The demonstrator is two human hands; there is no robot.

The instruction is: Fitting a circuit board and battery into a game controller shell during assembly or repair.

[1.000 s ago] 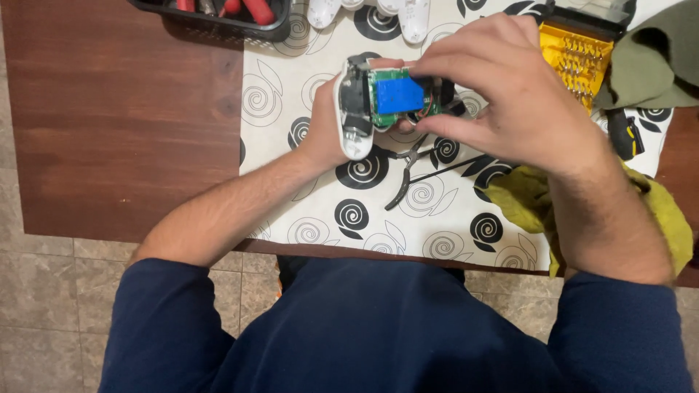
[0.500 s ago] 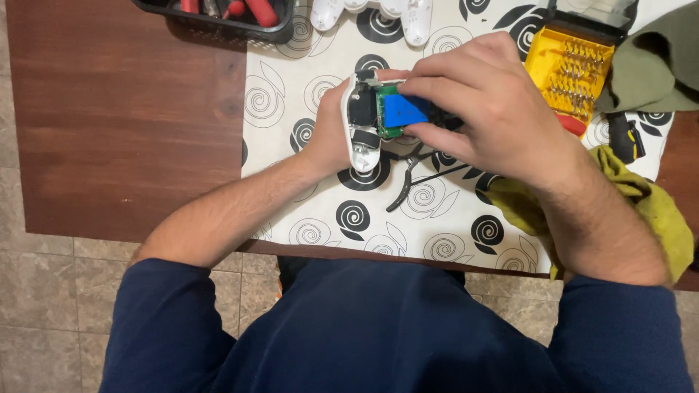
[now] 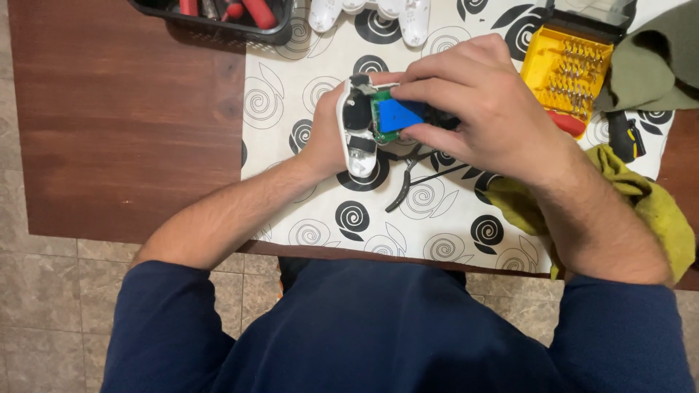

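I've got the opened white game controller at table centre, my left hand wrapped around its 9 o'clock grip, my right hand pinching the blue battery pack over the green board. Looks like mid-disassembly; next calls for a gentle, straight lift, minding wires.

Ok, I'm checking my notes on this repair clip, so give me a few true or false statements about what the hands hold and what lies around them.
1. Both hands hold the opened game controller. True.
2. The right hand holds the black pliers. False: they lie on the patterned mat.
3. The yellow bit case is shut. False: it stands open, bits showing.
4. A blue part shows inside the controller. True.
5. The left hand rests flat on the table. False: it grips the controller.
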